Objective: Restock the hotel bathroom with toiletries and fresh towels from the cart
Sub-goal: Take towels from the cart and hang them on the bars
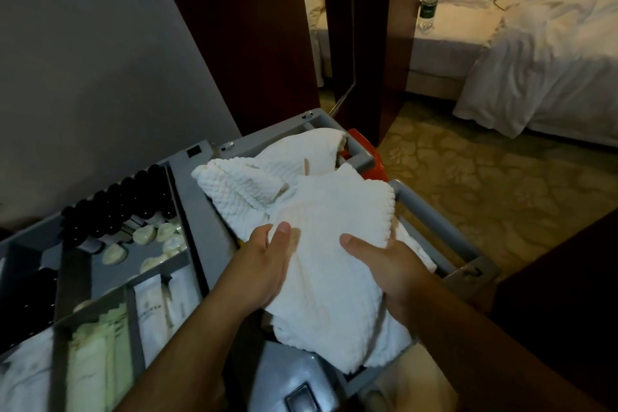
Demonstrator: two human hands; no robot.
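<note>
2 hands of ours hold a white towel over the grey plastic cart. Our left hand grips the towel's near-left fold, with the thumb pressed flat on top. Our right hand clasps the right fold, thumb across the top and fingers curled out of sight beneath. The cloth is thick, with a raised waffle weave. It is crumpled rather than folded, fills the cart's open right-hand bin and spills over the near rim.

To the left we see the cart's top split by straight grey walls into shallow compartments. 1 holds a slanting row of dark bottles with round caps, and pale round soaps lie loose beside them. A nearer compartment holds flat white packets standing on edge. What the print on them says we cannot tell.

The cart's left side runs close along a plain grey wall, and its far corner sits just beside a dark wooden panel. An orange piece shows past the far rim. To the right, patterned carpet lies open as far as a bed with rumpled white linen, and a clear water bottle stands near its pillows.
</note>
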